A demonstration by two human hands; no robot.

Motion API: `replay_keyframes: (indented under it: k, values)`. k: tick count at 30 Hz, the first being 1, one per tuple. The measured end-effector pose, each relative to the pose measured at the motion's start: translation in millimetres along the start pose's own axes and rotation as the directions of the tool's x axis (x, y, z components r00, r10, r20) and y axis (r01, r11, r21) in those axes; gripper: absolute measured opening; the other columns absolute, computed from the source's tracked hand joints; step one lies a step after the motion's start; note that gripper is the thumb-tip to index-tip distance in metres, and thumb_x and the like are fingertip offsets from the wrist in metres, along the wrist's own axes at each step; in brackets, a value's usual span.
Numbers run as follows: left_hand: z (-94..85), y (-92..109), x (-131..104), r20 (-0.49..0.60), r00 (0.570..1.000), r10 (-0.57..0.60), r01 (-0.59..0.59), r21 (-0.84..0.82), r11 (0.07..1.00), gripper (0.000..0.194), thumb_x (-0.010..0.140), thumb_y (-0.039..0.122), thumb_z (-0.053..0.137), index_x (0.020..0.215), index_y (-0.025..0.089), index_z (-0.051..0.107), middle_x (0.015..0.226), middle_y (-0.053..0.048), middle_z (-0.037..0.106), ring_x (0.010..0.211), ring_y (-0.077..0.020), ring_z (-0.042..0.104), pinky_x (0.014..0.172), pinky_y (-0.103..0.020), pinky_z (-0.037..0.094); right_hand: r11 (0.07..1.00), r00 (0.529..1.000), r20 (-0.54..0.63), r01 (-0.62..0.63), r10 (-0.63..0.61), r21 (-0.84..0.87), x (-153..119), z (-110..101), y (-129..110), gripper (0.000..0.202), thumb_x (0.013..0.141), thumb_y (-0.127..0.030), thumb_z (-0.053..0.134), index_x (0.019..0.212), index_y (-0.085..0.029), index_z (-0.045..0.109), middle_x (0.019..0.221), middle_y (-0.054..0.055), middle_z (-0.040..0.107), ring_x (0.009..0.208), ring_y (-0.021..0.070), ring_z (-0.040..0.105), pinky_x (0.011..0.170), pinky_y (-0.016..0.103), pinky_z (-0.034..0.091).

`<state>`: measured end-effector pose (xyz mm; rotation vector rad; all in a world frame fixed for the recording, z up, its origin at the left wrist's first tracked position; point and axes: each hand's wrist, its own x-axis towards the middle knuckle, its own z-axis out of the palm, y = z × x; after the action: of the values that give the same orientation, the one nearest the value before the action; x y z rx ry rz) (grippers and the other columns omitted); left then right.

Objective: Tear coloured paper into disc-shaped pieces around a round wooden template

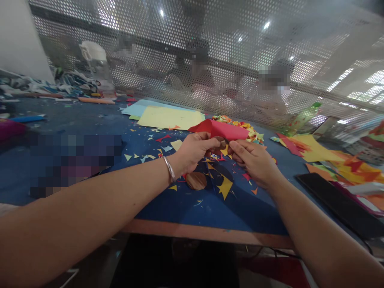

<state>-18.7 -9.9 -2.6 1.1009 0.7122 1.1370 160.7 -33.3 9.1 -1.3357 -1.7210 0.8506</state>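
Above the blue table, my left hand [195, 149], with a silver bangle on its wrist, is closed in a pinch on a small brown piece [221, 141]. My right hand [249, 158] is also closed, its thumb and forefinger pinched at the right edge of that piece. Fingers cover much of it. A sheet of red paper [228, 129] is just behind the hands; I cannot tell whether they touch it. Below my left hand lies a round brown disc with wood grain [196, 181]. A jagged yellow paper scrap [224, 187] sits to its right.
Pale yellow paper [171, 117] lies on light blue sheets at the back, by a pile of colourful scraps [255, 134]. A black flat case [336, 202] is at right. A clear bottle [102, 72] and a green-capped bottle [304, 119] stand against a perforated metal screen [162, 52].
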Motion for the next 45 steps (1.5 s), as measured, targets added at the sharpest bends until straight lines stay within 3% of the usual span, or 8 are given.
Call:
replay_keyframes:
  k: [9, 15, 30, 39, 45]
  values:
    - [-0.8, -0.6, 1.9, 0.014, 1.0, -0.007, 0.008, -0.048, 0.999, 0.006, 0.073, 0.018, 0.07, 0.075, 0.013, 0.067, 0.067, 0.001, 0.063, 0.061, -0.0069, 0.057, 0.062, -0.025, 0.035, 1.0, 1.0, 0.002, 0.028, -0.028, -0.007, 1.1, -2.1, 3.0, 0.046, 0.087, -0.063, 0.057, 0.074, -0.02, 0.054, 0.057, -0.006, 0.036, 0.047, 0.0077, 0.028, 0.044, 0.024, 0.019]
    - [-3.8, -3.0, 5.7, 0.011, 1.0, 0.011, -0.011, -0.002, 1.0, 0.004, 0.07, 0.016, 0.068, 0.072, 0.013, 0.066, 0.072, -0.002, 0.065, 0.062, -0.0086, 0.056, 0.067, -0.027, 0.039, 0.994, 0.998, -0.004, 0.063, -0.064, -0.088, 0.7, -3.1, 3.5, 0.048, 0.088, -0.065, 0.054, 0.071, -0.02, 0.051, 0.056, -0.005, 0.035, 0.047, 0.0082, 0.028, 0.045, 0.025, 0.02]
    - [-3.7, -2.0, 6.0, -0.024, 1.0, -0.005, 0.007, 0.084, 0.996, 0.013, 0.067, 0.014, 0.067, 0.06, 0.017, 0.056, 0.06, 0.002, 0.059, 0.053, -0.0074, 0.049, 0.058, -0.027, 0.032, 0.93, 0.978, 0.023, 0.204, -0.207, -0.306, 2.4, -5.7, 1.4, 0.05, 0.092, -0.063, 0.048, 0.065, -0.02, 0.049, 0.057, -0.003, 0.037, 0.051, 0.0109, 0.032, 0.049, 0.027, 0.023]
    - [-5.7, -2.5, 8.7, 0.004, 1.0, -0.025, 0.025, 0.1, 0.995, 0.013, 0.068, 0.013, 0.066, 0.058, 0.016, 0.057, 0.063, 0.0, 0.06, 0.054, -0.0062, 0.047, 0.058, -0.026, 0.036, 0.866, 0.959, 0.05, 0.272, -0.277, -0.42, 3.0, -5.6, -0.9, 0.044, 0.095, -0.05, 0.046, 0.062, -0.021, 0.043, 0.057, -0.003, 0.038, 0.054, 0.0116, 0.036, 0.055, 0.028, 0.027]
    - [-5.4, -1.0, 7.4, 0.023, 1.0, 0.003, -0.006, 0.121, 0.993, 0.012, 0.066, 0.011, 0.066, 0.057, 0.015, 0.059, 0.059, 0.001, 0.058, 0.052, -0.0057, 0.047, 0.056, -0.025, 0.037, 0.86, 0.955, 0.073, 0.292, -0.289, -0.418, 3.2, -5.9, -2.2, 0.046, 0.096, -0.049, 0.045, 0.06, -0.021, 0.041, 0.057, -0.003, 0.038, 0.055, 0.012, 0.036, 0.057, 0.029, 0.027]
